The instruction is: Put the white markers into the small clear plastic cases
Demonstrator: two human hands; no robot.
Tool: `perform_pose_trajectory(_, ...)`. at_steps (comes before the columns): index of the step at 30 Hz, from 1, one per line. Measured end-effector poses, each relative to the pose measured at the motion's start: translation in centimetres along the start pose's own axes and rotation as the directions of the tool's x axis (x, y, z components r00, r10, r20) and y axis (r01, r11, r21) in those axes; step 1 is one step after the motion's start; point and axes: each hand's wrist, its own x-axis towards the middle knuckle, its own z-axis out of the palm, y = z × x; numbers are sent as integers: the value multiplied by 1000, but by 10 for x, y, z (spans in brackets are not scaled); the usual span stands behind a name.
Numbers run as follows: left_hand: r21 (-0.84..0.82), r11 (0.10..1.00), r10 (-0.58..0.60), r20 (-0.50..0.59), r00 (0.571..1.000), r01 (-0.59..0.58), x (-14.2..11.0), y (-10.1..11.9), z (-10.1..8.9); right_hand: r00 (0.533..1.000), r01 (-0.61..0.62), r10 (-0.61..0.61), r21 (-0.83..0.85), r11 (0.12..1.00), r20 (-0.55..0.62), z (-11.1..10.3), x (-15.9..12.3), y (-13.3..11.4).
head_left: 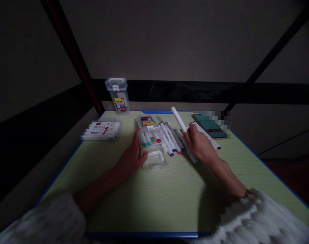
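My left hand (130, 154) grips the left side of a clear plastic marker case (158, 130) lying on the table. The case's hinged lid (156, 158) hangs open towards me, with my thumb at its edge. Inside lie a few white markers with green, blue and red ends. My right hand (198, 144) is closed round a white marker (179, 118), which slants up and to the left above the table. Beneath and beside that hand, several loose white markers (172, 137) with coloured ends are spread out; the hand partly hides some of them.
A tall clear case (122, 91) with a yellow label stands at the back left. In front of it lies a flat clear pack of markers (103, 129). A phone-like slab with a teal screen (209, 124) rests at the right. The pale table (134, 203) has a blue edge.
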Motion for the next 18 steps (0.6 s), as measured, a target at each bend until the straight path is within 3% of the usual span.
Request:
perform_pose_trajectory(9, 70, 998, -4, -15, 1000, 5, -1, 2, -1, 994, 100, -96, 90, 991, -54, -4, -3, -5)
perform_pose_trajectory(18, 196, 979, 69, -72, 995, -54, -1, 5, -3, 958, 248, -203, 232, 940, -201, -1, -3, -2)
